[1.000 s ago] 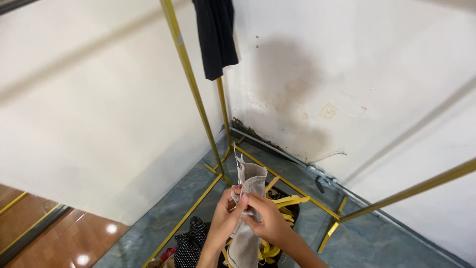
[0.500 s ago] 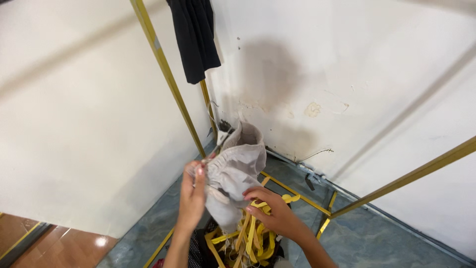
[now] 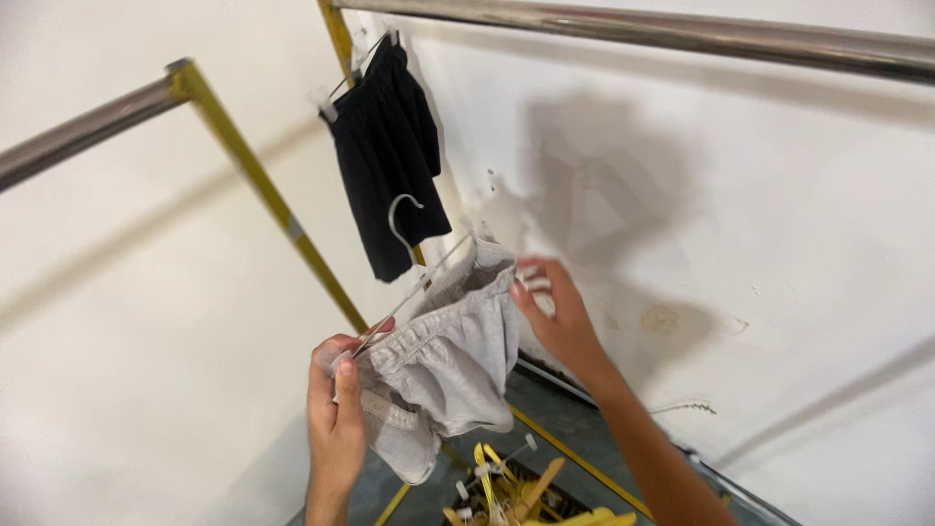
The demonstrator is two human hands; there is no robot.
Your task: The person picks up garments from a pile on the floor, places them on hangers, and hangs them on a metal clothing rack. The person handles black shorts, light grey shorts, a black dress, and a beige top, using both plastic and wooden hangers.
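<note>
The grey shorts (image 3: 443,360) hang on a white clip hanger (image 3: 414,282), waistband running from lower left up to upper right, legs pointing down. The left hand (image 3: 336,414) fingers pinch one waistband end; the right hand (image 3: 555,317) fingers grip the other.

A black garment (image 3: 385,156) hangs on a hanger from the upper corner of a rack. The rack's yellow upright (image 3: 263,195) slants down from a grey steel rail (image 3: 78,131) at left. A second steel rail (image 3: 682,34) runs along the top edge. Yellow hangers (image 3: 516,492) lie heaped at the bottom edge, on a grey-green floor (image 3: 575,433). A stained white wall (image 3: 760,244) stands behind.
</note>
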